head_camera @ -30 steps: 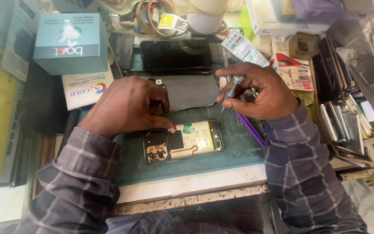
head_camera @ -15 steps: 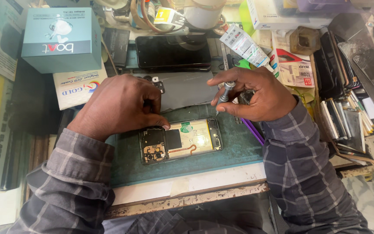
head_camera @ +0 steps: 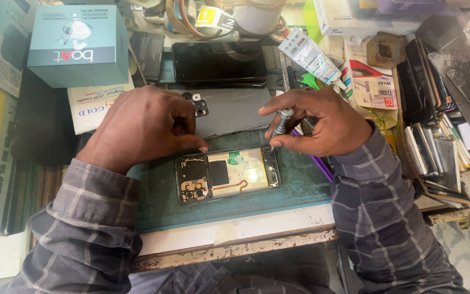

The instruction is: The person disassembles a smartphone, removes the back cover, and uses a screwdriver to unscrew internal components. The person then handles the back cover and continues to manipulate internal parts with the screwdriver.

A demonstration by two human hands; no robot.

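**Back cover off, screws under way**

Fingers (head_camera: 295,117) of the right hand (head_camera: 327,122) are pinched shut round a small screwdriver (head_camera: 280,124), its tip at the top right corner of the opened phone (head_camera: 227,174). The left hand (head_camera: 142,128) is curled, its fingertips pressing the phone's upper edge, holding nothing. The phone lies face down on the green mat (head_camera: 295,188). Its grey back cover (head_camera: 232,111) already lies just behind; boards and battery are still in place, so most stripping seems left.
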